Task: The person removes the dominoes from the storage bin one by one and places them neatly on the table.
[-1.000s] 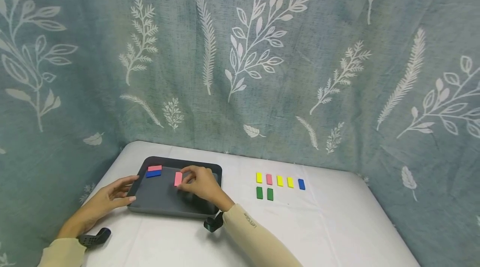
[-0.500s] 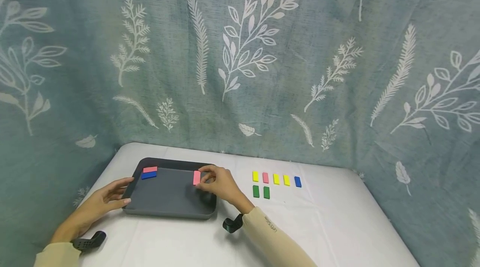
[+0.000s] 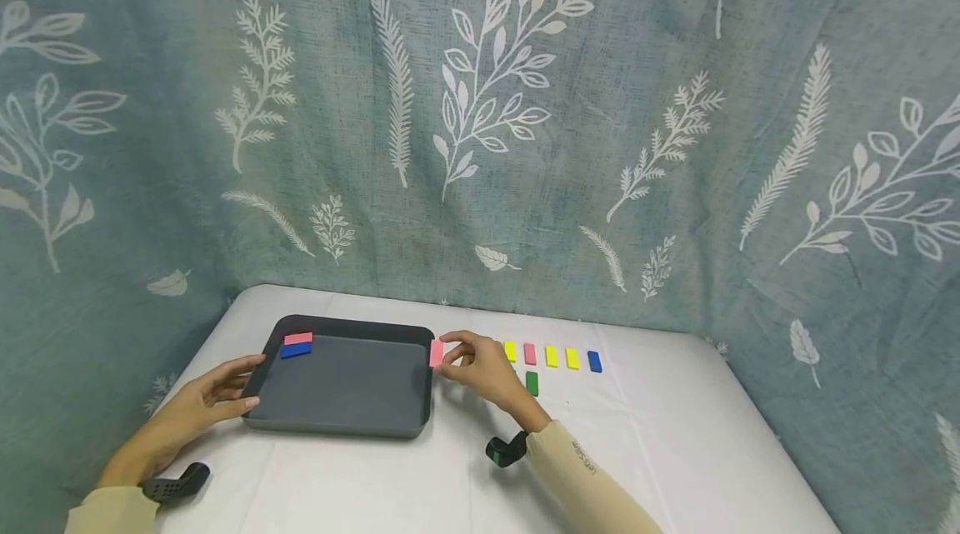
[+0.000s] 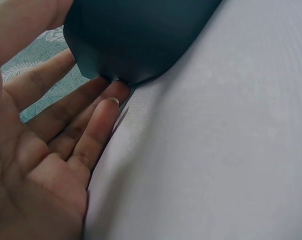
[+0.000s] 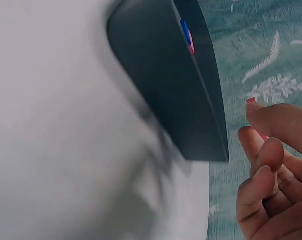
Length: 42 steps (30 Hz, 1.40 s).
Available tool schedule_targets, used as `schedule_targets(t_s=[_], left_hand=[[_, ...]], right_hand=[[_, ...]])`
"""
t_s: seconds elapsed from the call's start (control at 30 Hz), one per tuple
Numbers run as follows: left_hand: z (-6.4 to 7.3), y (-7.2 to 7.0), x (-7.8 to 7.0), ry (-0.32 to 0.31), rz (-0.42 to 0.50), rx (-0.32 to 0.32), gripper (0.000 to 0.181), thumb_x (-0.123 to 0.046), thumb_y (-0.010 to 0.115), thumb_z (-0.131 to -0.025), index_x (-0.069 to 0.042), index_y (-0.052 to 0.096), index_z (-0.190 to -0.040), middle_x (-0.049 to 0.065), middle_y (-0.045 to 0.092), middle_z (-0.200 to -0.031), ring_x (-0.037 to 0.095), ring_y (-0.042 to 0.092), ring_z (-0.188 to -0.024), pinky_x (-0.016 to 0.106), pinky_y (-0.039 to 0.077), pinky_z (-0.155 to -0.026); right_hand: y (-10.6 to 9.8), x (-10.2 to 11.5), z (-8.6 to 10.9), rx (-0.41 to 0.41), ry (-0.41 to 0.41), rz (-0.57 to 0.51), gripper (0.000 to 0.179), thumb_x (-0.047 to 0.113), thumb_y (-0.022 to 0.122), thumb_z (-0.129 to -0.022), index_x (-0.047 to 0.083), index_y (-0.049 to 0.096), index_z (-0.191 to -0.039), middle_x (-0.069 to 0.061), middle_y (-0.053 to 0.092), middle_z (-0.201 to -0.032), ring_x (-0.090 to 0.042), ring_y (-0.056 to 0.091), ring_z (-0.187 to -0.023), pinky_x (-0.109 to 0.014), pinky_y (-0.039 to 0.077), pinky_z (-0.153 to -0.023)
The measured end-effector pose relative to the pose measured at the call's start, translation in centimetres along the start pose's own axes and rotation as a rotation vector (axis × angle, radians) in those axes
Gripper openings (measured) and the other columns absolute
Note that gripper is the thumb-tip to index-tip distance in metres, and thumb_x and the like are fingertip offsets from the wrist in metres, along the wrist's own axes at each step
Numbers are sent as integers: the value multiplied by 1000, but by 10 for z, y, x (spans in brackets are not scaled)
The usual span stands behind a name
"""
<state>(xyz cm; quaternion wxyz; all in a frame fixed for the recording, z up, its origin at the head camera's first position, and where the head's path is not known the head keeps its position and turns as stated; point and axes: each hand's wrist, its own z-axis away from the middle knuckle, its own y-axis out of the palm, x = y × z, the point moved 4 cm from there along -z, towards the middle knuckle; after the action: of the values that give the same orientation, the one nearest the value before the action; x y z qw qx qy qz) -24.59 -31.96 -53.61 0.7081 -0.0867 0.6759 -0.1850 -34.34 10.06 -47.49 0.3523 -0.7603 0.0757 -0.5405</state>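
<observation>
Between the thumb and fingers of my right hand (image 3: 487,367) is a small pink block (image 3: 437,353), pinched at the right rim of a dark grey tray (image 3: 345,388). In the right wrist view only slivers of this block show by the fingertips. My left hand (image 3: 197,407) touches the tray's left end, its fingers spread and loosely bent along the outer wall; the left wrist view shows fingertips against the tray's wall (image 4: 125,40). Inside the tray's far left corner another pink block (image 3: 298,339) lies against a blue block (image 3: 296,350).
Right of the tray, a row of yellow, pink and blue blocks lies on the white cloth, ending in a blue block (image 3: 595,361). A green block (image 3: 532,383) lies nearer; another is mostly hidden by my right hand. A patterned curtain (image 3: 525,142) hangs behind the table.
My right hand has carried the pink block rightward, from over the tray's middle to its right rim. The left hand stays at the tray's left end. The head view has shifted slightly.
</observation>
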Motion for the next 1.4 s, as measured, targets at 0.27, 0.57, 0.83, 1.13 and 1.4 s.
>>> schedule_targets(t_s=[0.27,0.57,0.83,1.13,1.4], left_hand=[[-1,1,1,-12,1,3,76,-33,71,-98,-14,33,-161,22,32,-160,42,38,-133,62,42,-95],[-1,2,2,-43,1,11,78,-34,71,-99,-15,31,-162,23,28,-163,44,37,-135,65,42,-94],[-2,1,3,-44,-9,17,78,-35,70,-99,-14,30,-162,21,26,-164,45,36,-136,66,42,-95],[-1,2,5,-58,-2,11,79,-35,70,-99,-14,29,-163,25,29,-161,46,35,-136,68,39,-97],[-1,3,2,-45,3,1,80,-33,72,-98,-14,30,-162,24,26,-162,43,34,-136,67,39,-98]], right_hand=[[-27,-22,19,-31,36,-4,43,16,81,-90,16,68,-131,6,74,-90,-10,53,-60,-24,41,-52],[-59,-51,43,-78,125,-4,43,16,81,-89,19,68,-131,5,74,-90,-12,53,-63,-24,42,-53],[-83,-81,64,-128,218,-24,49,22,84,-88,15,67,-134,3,74,-93,-14,53,-67,-24,41,-55],[-101,-111,82,-156,249,-17,46,21,84,-88,16,68,-132,0,74,-94,-14,54,-66,-24,45,-56],[-115,-132,96,-151,306,6,48,21,83,-89,12,66,-133,-1,71,-95,-16,57,-67,-26,47,-58]])
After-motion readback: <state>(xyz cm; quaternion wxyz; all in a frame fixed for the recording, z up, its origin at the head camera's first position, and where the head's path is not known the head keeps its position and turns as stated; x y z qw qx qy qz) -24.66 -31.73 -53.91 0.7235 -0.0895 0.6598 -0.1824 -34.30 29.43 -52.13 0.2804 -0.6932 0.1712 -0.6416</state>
